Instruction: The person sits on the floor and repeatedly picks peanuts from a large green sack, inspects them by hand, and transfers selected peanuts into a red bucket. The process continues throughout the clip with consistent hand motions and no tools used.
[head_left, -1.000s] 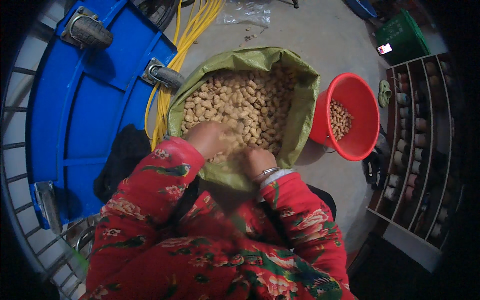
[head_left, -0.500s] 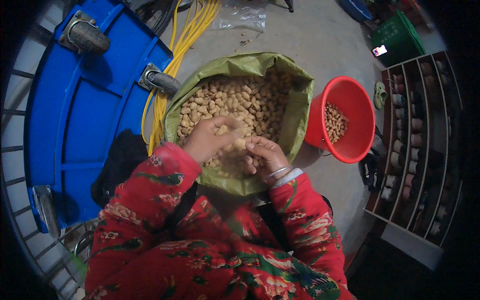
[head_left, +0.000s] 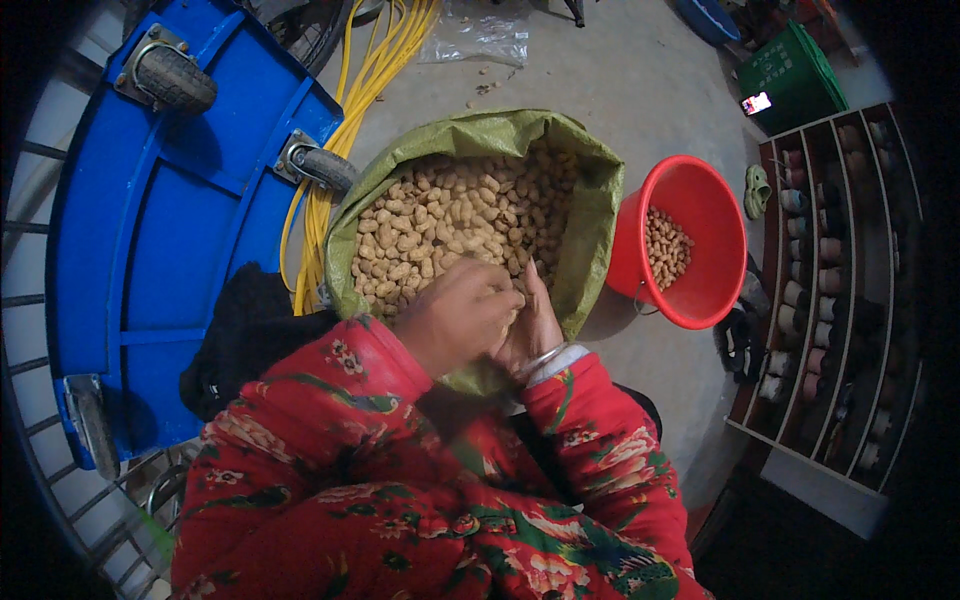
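Frame centre: unshelled peanuts (head_left: 440,215) in open green sack (head_left: 480,130). Left hand (head_left: 452,315) over sack's near edge, fingers curled together; cannot tell whether clamped on a peanut. Right hand (head_left: 535,325) just beside it, fingers raised; the rest hidden behind left, grip cannot be told. Upper right: green bin (head_left: 800,75), pale markings too small to read. Blue basin (head_left: 708,18) cut off by darkness at upper edge. Right of centre: red bucket (head_left: 715,260), brown nuts (head_left: 667,248) inside.

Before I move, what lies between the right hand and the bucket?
In the head view, the right wall of the sack stands between the right hand and the bucket.
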